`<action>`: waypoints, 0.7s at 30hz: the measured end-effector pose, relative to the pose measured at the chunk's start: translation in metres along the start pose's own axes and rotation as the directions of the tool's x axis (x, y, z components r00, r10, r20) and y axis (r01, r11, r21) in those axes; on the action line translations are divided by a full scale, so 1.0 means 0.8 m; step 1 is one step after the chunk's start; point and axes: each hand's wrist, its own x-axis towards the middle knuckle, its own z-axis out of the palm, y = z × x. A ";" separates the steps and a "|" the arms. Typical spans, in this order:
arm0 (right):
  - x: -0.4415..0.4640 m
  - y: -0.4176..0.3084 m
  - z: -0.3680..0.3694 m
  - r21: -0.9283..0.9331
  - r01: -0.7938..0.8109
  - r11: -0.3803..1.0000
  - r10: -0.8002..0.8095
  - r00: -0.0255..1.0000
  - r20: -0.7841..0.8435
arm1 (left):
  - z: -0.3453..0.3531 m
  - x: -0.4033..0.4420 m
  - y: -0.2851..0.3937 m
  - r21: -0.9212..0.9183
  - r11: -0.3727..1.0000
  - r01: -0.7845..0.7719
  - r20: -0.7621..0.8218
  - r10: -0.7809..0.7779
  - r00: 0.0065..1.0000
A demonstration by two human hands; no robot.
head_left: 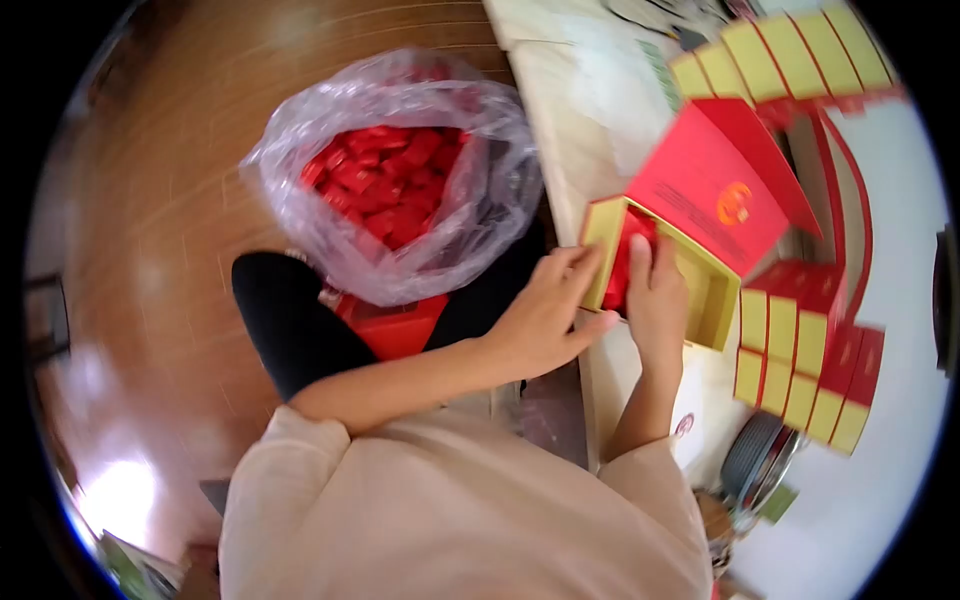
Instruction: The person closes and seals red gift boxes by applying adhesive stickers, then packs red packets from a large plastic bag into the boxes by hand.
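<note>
A gift box [710, 295] lies on the table with its red lid [705, 165] raised; inside it is yellow. My left hand [550, 310] grips the box's near left corner, fingers along the yellow side wall and thumb apart at the front edge. My right hand [657, 300] is inside the left part of the box, closed on a shiny red packet [622, 265]; whether it holds more than one is hidden by the fingers. The right part of the box shows its bare yellow floor.
A clear plastic bag [290, 120] of many small red packets [385, 185] stands open by my knees. Stacked red and yellow boxes [800, 350] stand to the right, with another row [790, 60] at the far end. Below the stack is a grey round object [755, 460].
</note>
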 end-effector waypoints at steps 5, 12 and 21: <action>0.016 0.001 0.010 -0.279 -0.116 0.953 0.082 0.988 -0.129 | -0.015 0.011 -0.021 -0.226 0.974 -0.027 0.032 0.036 0.999; -0.007 -0.106 -0.003 0.018 0.150 0.989 -0.118 0.842 -0.526 | -0.094 -0.022 -0.098 -0.356 0.914 0.194 -0.138 -0.257 0.957; 0.066 -0.169 0.342 0.138 0.361 0.922 -0.386 0.864 0.322 | -0.163 -0.179 -0.279 -0.607 0.662 0.440 -0.296 -0.702 0.647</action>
